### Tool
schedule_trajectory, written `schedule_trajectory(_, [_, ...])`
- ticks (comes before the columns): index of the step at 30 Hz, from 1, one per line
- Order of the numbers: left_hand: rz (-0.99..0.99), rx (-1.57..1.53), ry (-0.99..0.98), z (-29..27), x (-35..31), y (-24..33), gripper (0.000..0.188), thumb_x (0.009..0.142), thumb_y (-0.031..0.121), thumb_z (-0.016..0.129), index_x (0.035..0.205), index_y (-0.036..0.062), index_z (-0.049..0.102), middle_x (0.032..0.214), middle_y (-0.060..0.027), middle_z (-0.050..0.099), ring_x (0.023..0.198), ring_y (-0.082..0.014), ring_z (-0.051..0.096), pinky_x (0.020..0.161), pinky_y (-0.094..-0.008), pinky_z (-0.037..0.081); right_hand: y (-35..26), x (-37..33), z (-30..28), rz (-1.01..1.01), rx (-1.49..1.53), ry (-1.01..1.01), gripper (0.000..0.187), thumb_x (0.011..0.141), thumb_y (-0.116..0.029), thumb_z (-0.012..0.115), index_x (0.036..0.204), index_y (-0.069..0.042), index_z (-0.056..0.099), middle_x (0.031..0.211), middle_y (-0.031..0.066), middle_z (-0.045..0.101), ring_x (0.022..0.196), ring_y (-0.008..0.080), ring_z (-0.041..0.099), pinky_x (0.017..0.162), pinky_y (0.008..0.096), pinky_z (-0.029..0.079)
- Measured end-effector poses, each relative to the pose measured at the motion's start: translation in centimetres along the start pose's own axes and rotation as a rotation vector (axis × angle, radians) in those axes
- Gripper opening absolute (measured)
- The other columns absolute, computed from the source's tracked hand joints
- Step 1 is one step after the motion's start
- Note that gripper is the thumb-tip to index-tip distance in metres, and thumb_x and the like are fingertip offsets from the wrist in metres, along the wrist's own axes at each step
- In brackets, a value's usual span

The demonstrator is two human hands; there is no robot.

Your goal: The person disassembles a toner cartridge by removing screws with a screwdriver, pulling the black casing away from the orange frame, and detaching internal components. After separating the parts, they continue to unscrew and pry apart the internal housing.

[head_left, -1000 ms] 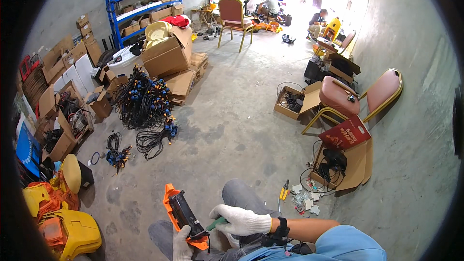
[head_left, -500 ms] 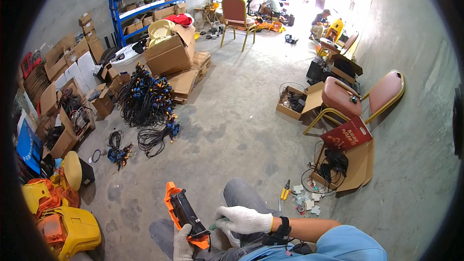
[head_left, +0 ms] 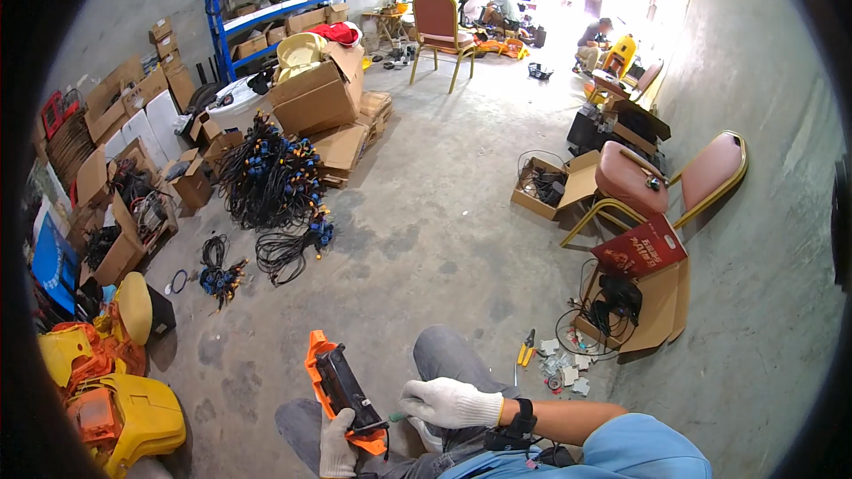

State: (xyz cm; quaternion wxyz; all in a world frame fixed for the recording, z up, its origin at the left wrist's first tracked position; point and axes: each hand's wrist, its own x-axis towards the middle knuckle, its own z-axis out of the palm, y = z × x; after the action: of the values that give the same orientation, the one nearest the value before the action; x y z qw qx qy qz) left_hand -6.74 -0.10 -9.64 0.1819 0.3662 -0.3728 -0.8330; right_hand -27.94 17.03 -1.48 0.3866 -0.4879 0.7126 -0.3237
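Over my lap, my left hand (head_left: 337, 446) in a white work glove grips the near end of an orange plastic housing (head_left: 316, 354). A long black part (head_left: 344, 383) is seated in it, and the piece stands tilted, its far end to the left. My right hand (head_left: 454, 403), gloved too, is closed on a small green-handled tool, apparently a screwdriver (head_left: 397, 417). It points leftward at the near end of the black part. Its tip is too small to make out.
Yellow-handled pliers (head_left: 526, 350) and white scraps (head_left: 571, 364) lie on the floor right of my knee. Farther right are an open carton (head_left: 661, 306) and a chair (head_left: 632, 179). Yellow shells (head_left: 146, 417) sit at left, cable bundles (head_left: 266, 168) beyond. A person (head_left: 592, 43) crouches far back.
The view has shifted very slightly. My right hand's fingers sit a little differently around the tool; the orange housing stays in my left hand in nearly the same pose.
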Motion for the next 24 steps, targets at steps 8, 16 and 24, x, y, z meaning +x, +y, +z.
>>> schedule_trajectory(8, [-0.05,0.008,0.006,-0.3,0.1,0.0,0.037,0.103,0.017,0.057,0.135,-0.0008,0.057,0.108,-0.0202,0.075,0.087,-0.0354,0.079,0.073,-0.0517,0.071,0.0,0.2,0.1,0.0,-0.009,0.016,0.035,0.107,-0.038,0.062,0.118,-0.005,0.065,0.101,0.0233,0.076,0.102,0.0442,0.073,0.087,0.05,0.058])
schedule_trajectory(16, [-0.011,0.022,-0.004,0.1,0.3,0.3,0.037,0.104,0.021,0.06,0.133,-0.0015,0.058,0.104,-0.0201,0.077,0.083,-0.0369,0.08,0.069,-0.0516,0.071,-1.4,0.2,-1.0,0.01,-0.017,-0.029,0.043,0.103,-0.04,0.068,0.124,-0.002,0.066,0.108,0.0228,0.075,0.108,0.0401,0.073,0.091,0.0447,0.057])
schedule_trajectory(24, [0.001,0.003,-0.007,-0.6,-0.2,-0.3,0.044,0.101,0.014,0.058,0.143,0.0018,0.051,0.111,-0.0181,0.074,0.083,-0.0329,0.079,0.071,-0.0484,0.07,-0.9,-0.5,-0.2,-0.118,0.011,-0.027,0.033,0.098,-0.031,0.071,0.118,-0.004,0.068,0.105,0.0214,0.076,0.103,0.0408,0.073,0.088,0.0463,0.057])
